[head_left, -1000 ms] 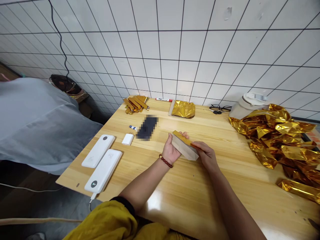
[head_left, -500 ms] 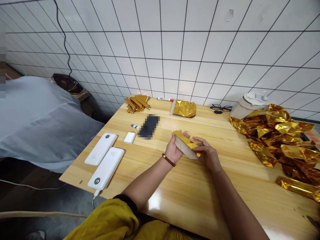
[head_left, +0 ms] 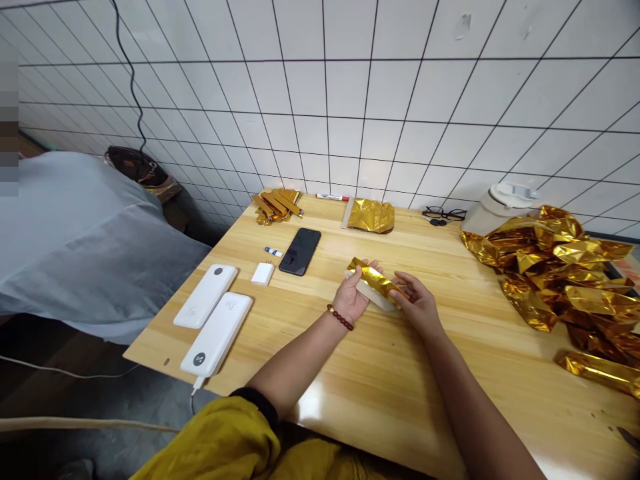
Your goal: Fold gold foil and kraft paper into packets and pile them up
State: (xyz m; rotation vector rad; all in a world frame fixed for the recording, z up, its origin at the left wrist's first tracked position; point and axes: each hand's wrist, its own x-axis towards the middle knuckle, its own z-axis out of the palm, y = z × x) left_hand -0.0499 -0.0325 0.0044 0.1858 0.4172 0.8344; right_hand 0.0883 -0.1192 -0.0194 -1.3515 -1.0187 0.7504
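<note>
Both my hands hold a small block wrapped in gold foil (head_left: pixel 376 283) just above the middle of the wooden table (head_left: pixel 380 373). My left hand (head_left: pixel 350 299), with a bead bracelet at the wrist, grips its left end, fingers curled round it. My right hand (head_left: pixel 419 304) holds the right end, fingers pressed onto the foil. The block's plain tan side (head_left: pixel 376 300) shows below the gold top.
A black phone (head_left: pixel 300 251), a white charger (head_left: pixel 263 273) and two white power banks (head_left: pixel 206 305) lie to the left. Folded gold strips (head_left: pixel 274 205), a red marker (head_left: pixel 332 197) and a gold packet (head_left: pixel 371 216) sit at the back. Crumpled gold foil (head_left: pixel 555 267) heaps up at right, near glasses (head_left: pixel 444 215).
The block has tipped flatter, so its gold top shows more and its tan side less. My right hand's fingers have moved further over the foil.
</note>
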